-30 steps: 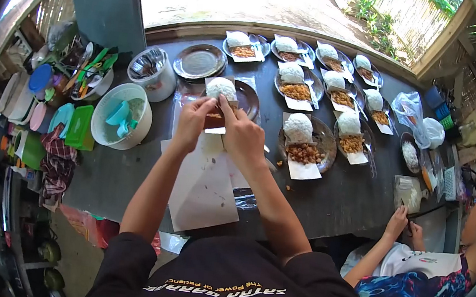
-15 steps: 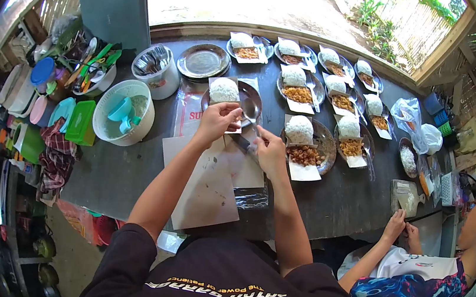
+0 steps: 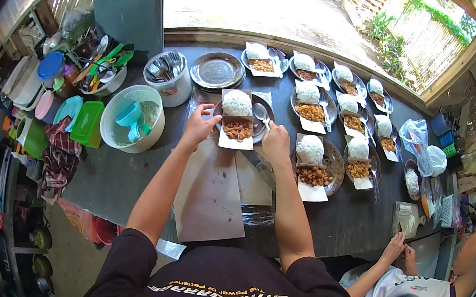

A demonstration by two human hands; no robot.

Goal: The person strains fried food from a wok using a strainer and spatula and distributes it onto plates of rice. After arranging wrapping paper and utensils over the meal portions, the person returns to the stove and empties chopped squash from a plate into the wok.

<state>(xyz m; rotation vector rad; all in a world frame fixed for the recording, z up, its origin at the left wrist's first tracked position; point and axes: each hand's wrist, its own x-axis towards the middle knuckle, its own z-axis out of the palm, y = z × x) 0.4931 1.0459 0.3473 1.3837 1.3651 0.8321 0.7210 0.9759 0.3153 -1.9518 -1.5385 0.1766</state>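
In front of me a dark round plate [image 3: 259,138] holds a mound of white rice [image 3: 237,103] and brown chopped food [image 3: 237,129] on white paper. A metal spoon [image 3: 261,111] rests on its right side. My left hand [image 3: 198,126] pinches the plate's left edge. My right hand [image 3: 276,143] is closed at the right edge, round the spoon's handle. Below the plate lie sheets of brownish paper [image 3: 208,195]. To the right stand several similar filled plates, the closest [image 3: 335,169] with rice and brown food on paper.
On the left are a tub with a turquoise scoop [image 3: 155,119], a bucket of spoons [image 3: 177,92], stacked empty plates [image 3: 217,70] and a green box [image 3: 87,123]. A co-worker [image 3: 410,294] sits at the lower right, near plastic bags [image 3: 416,142].
My hands have moved apart to the plate's two sides. The spoon, first seen in my right hand half a second ago, now lies on the plate's right side. The view has shifted slightly.
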